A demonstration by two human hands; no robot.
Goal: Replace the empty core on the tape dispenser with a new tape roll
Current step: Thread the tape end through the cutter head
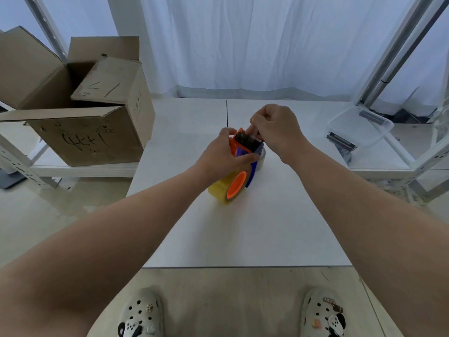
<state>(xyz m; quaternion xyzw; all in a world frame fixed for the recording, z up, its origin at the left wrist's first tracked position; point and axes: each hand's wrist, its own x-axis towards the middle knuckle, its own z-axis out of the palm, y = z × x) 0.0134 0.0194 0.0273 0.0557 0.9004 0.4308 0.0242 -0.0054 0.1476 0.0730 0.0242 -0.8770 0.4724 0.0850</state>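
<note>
The right hand [277, 128] has its fingertips pinched together just above the far end of the tape dispenser [245, 152], apparently nipping the free end of the tape at the cutter; the strip itself is too clear and small to make out. The left hand [224, 154] is closed around the dispenser's orange and blue body, thumb across the near side, holding it down on the white table [243, 227].

The new tape roll [222, 188], yellowish, already sits on the orange hub at the dispenser's near end, so my judgement is that the swap is made and threading is the step in hand. A pale ring [262, 159] peeks out just behind the dispenser on its right; it may be the empty core, but I cannot tell.

Risks: the tape end could snap back onto the roll if the pinch slips, or stick to itself if it is drawn crooked. Fingertips are close to the cutter's teeth. A hard pull could tip the dispenser if the left hand loosens.

Around the dispenser the tabletop is bare on every side, its near edge well toward the person. A cardboard box [80, 132] stands well left of the dispenser, a clear plastic container [359, 127] well right
</note>
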